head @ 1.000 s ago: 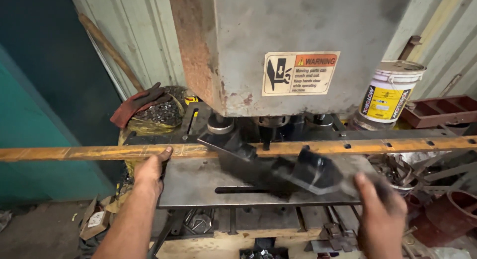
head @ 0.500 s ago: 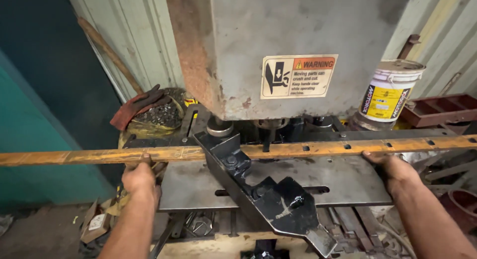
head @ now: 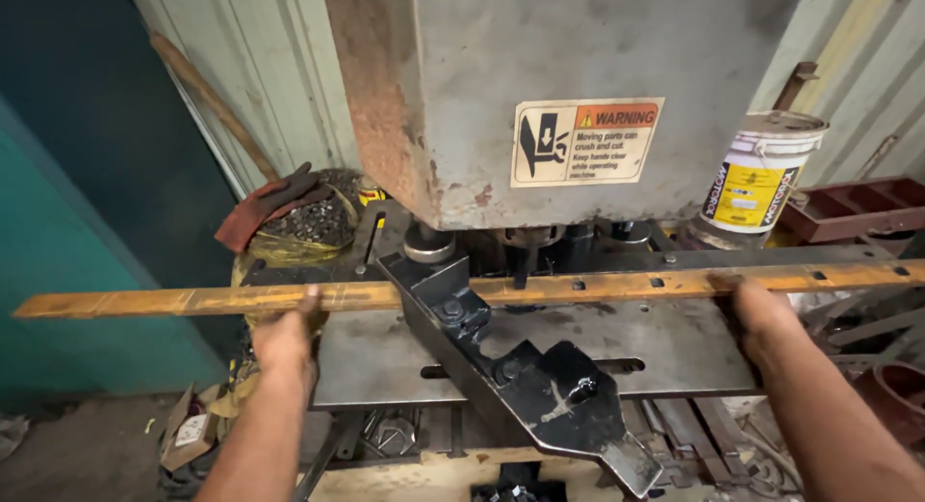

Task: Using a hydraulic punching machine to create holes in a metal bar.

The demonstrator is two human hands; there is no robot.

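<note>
View: head camera looking down at a punch press, a grey, rust-streaked block at 12 o'clock.
Bar: a long, flat, rusty orange bar lies across the press table from 9 o'clock to 3 o'clock, passing under the punch; small holes dot its right half.
Left hand: the left hand at 8 o'clock grips the bar from below, fingers curled over its near edge.
Right hand: the right hand at 4 o'clock is closed on the bar's near edge.
Guide: a black angled bracket runs from centre to 5 o'clock, over the table.
Nearby: a white and yellow bucket at 2 o'clock; a sack of small dark metal pieces with a reddish glove at 10 o'clock.
</note>
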